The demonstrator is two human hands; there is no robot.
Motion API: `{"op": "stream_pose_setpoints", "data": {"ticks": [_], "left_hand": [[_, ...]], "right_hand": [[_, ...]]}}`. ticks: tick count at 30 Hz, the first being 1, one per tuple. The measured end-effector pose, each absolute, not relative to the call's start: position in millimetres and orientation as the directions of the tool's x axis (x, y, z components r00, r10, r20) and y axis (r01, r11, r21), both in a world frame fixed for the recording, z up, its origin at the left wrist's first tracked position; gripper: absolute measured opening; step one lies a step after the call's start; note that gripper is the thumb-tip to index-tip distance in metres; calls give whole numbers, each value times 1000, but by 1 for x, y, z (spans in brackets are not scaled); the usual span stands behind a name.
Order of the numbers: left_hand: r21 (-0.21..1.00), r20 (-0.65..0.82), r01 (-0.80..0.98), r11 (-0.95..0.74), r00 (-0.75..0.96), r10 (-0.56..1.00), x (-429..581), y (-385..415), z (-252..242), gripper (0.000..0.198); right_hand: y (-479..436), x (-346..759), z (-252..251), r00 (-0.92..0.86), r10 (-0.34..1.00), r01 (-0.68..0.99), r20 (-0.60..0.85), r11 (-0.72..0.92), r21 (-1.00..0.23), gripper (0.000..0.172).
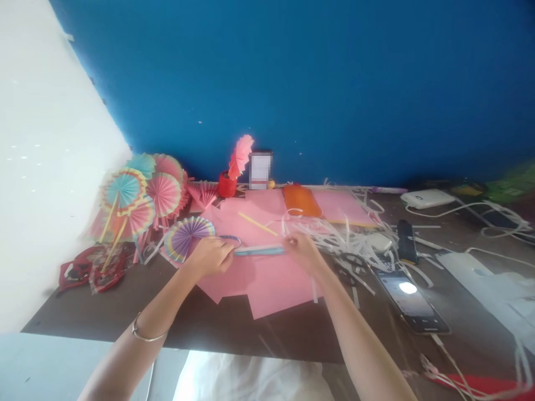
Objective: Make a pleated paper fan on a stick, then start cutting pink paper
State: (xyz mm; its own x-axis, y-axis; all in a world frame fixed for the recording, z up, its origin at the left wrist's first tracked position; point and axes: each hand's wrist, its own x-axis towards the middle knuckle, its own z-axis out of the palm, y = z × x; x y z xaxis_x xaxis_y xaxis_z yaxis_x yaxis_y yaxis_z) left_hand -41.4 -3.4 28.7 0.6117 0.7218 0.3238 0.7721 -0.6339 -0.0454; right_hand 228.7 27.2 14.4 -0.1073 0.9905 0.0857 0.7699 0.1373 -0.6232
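A narrow pale-blue folded paper strip (259, 251) with a white upper edge lies level between my hands. My left hand (211, 256) is closed at its left end, fingertips partly hidden. At the right end, my right hand (303, 252) pinches with thumb and fingers. A thin white strip (284, 223) curls up beside the right fingertips; whether they hold it too is unclear. Just behind the left fingers shows a dark blue loop (230, 240). Under both hands are pink paper sheets (271, 284). A purple pleated paper fan (190, 236) touches the left hand's far side.
Several finished paper fans (165, 192) stand at the left, near red packaging (77, 270). A red pot (227, 185) is at the back. Tangled white strips (346, 239), a lit phone (412, 301), cables and a white power bank (428, 198) occupy the right side.
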Motion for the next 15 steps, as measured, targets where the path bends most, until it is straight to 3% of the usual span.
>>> {"op": "stream_pose_setpoints", "data": {"ticks": [6, 15], "left_hand": [[-126, 248, 823, -553, 566, 786, -40, -3, 28, 28], [-62, 201, 827, -559, 559, 805, -43, 0, 23, 18]], "right_hand": [[26, 230, 12, -95, 992, 819, 81, 124, -560, 20], [26, 229, 8, -112, 991, 860, 76, 135, -491, 23]]}}
